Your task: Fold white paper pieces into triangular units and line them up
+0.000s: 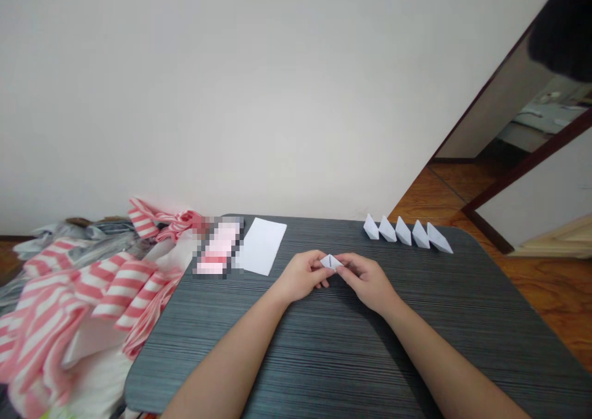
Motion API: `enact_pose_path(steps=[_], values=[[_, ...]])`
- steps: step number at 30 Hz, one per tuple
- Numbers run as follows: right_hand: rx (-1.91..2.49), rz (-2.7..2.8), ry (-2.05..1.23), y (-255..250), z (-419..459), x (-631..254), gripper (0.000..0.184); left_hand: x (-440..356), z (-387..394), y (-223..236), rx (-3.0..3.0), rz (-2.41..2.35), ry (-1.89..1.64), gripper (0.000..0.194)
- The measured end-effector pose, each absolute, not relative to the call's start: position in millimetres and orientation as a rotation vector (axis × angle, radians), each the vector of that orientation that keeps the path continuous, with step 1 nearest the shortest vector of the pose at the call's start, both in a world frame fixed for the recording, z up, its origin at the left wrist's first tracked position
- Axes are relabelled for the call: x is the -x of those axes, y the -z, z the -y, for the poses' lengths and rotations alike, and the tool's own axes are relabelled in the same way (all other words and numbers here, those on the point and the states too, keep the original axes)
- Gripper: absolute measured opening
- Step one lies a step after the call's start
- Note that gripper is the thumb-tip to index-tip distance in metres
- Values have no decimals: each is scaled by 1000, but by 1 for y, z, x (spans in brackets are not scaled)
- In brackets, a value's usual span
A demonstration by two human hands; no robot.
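Observation:
A small folded white paper piece (pixel 331 261) is pinched between both my hands over the dark striped table (pixel 324 351). My left hand (pixel 303 275) grips its left side with curled fingers. My right hand (pixel 365 280) holds its right side, fingers closed on the fold. Both forearms rest on the tabletop. A row of several folded white paper boats (pixel 404 232) stands at the table's far edge, to the right of my hands.
A flat sheet of white paper (pixel 261 246) lies at the far left of the table, beside a blurred pink object (pixel 217 249). Red-and-white striped cloth (pixel 83 302) is heaped off the table's left side. A doorway (pixel 522 135) and wooden floor lie to the right.

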State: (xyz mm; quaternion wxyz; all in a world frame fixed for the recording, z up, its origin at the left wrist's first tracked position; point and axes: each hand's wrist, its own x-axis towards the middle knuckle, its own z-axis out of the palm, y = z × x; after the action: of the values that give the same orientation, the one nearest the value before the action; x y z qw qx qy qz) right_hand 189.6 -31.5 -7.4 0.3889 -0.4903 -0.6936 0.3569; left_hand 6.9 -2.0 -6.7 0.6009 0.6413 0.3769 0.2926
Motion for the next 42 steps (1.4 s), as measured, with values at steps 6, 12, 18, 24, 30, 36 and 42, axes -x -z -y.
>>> enact_pose_path(steps=[6,12,18,24,30,36,42], values=[[1268,1870,-714,-1,31,-189,16,-7,3,7,-1489,-889,-681,27],[1277,1864,-744,0,32,-189,15,-5,4,2,-1545,-872,-635,22],[1217,1901,-777,-3,33,-188,17,-5,6,1,-1683,-895,-585,23],[1216,1896,-753,-9,34,-186,23,-6,7,1,-1741,-881,-602,21],[1234,1871,-760,-5,32,-187,20,-5,7,-5,-1779,-848,-540,24],[1234,1853,-803,-3,33,-187,13,-4,7,-5,-1814,-872,-520,25],[1209,1884,-761,-8,34,-187,19,-4,7,-4,-1912,-886,-513,27]])
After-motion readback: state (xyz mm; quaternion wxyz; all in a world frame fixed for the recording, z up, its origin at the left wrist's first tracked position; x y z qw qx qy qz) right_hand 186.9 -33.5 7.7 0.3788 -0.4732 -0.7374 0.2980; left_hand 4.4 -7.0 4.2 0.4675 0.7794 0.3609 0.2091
